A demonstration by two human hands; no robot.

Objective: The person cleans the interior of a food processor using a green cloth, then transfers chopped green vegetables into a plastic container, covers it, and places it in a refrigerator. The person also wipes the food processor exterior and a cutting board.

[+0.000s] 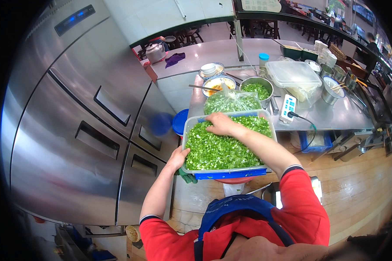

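Observation:
A clear plastic tub (272,125) full of chopped green onions (222,151) is before me, with a blue container (230,175) showing beneath it. My left hand (178,159) grips the tub's near left side, thumb over the rim. Toward the far left of the tub, my right hand (221,124) rests on the onions with fingers bent; what lies under the fingers is hidden. Just beyond the far rim sits a tied clear plastic bag (232,101) of chopped greens. A metal pot (257,88) behind it also holds chopped greens.
Stainless steel refrigerator doors (85,146) stand close on my left. The steel counter (333,114) carries a power strip (288,109) with a plugged-in cord, a lidded plastic box (294,74) and a bowl of food (219,85) with chopsticks. A blue lid (181,121) is left of the tub.

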